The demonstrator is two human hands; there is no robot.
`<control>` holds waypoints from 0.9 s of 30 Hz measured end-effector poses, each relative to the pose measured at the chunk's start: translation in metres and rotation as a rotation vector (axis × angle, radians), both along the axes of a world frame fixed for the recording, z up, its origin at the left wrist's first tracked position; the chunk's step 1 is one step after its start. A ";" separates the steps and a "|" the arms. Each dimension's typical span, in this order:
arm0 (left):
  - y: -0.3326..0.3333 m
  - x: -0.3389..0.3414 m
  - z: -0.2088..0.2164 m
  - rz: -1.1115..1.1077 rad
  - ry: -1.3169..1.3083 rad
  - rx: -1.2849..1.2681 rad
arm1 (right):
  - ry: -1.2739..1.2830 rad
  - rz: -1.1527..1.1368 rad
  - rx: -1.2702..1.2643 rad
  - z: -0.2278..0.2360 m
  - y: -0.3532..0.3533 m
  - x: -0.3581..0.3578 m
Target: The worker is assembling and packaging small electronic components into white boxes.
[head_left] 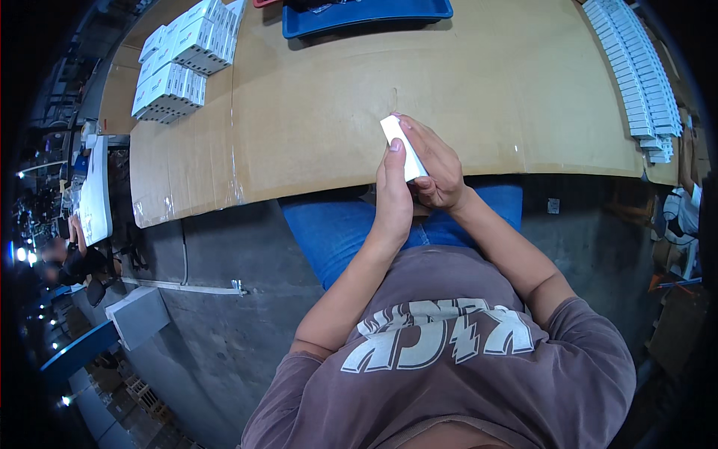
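Observation:
A small white box [404, 150] is held between my two hands, just over the near edge of the table. My left hand [393, 191] grips its left side, with the thumb lying along the upper face. From the right, my right hand [443, 168] wraps round the box, its fingers reaching along the far side. The hands hide much of the box, and its visible face looks plain white. It is tilted, with its far end leaning left.
Cardboard covers the table [321, 112]. Stacked white boxes [176, 63] stand at the far left, and long rows of white boxes [632, 67] line the right edge. A blue tray [366, 19] sits at the far middle. Another person [78, 258] is off to the left.

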State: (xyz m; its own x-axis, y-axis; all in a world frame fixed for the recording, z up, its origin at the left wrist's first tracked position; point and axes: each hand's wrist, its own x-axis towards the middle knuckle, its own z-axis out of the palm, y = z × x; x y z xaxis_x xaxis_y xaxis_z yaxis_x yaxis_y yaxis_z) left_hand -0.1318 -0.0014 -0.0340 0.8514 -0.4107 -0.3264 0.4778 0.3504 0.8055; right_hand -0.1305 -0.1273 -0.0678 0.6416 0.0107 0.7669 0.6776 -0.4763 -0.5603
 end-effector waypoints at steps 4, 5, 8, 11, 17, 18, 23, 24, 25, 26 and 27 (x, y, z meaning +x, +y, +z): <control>0.001 -0.001 -0.003 0.006 -0.004 0.012 | -0.003 0.003 0.008 -0.001 0.003 -0.001; 0.001 -0.001 -0.004 0.013 -0.004 0.016 | -0.002 0.004 0.013 -0.002 0.004 -0.001; 0.004 -0.003 -0.005 0.021 0.019 0.023 | 0.014 0.009 0.015 -0.004 0.006 -0.004; 0.004 -0.004 -0.007 0.028 0.009 0.050 | 0.019 0.007 0.022 -0.005 0.008 -0.006; 0.006 -0.006 -0.007 0.009 0.024 0.048 | 0.038 0.019 0.046 -0.008 0.009 -0.008; 0.006 -0.006 -0.007 0.009 0.023 0.047 | 0.038 0.019 0.045 -0.009 0.009 -0.009; 0.005 -0.006 0.004 -0.027 0.051 0.082 | 0.042 0.021 0.114 -0.015 0.010 -0.009; 0.007 -0.005 0.002 -0.025 0.050 0.081 | 0.041 0.023 0.114 -0.012 0.010 -0.008; 0.008 -0.002 -0.003 -0.023 0.031 0.053 | 0.085 0.051 0.125 -0.009 0.009 -0.007; 0.009 0.000 -0.005 -0.020 0.012 0.025 | 0.128 0.078 0.136 -0.004 0.008 -0.006; 0.010 0.003 -0.005 -0.018 0.007 0.024 | 0.124 0.081 0.134 0.000 0.009 -0.007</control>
State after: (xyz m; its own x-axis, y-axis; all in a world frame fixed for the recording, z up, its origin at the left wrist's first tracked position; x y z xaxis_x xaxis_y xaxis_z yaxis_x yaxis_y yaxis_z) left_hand -0.1286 0.0082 -0.0395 0.8415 -0.4178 -0.3424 0.4897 0.3224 0.8101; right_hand -0.1370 -0.1187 -0.0675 0.7323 -0.0311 0.6803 0.6327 -0.3385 -0.6965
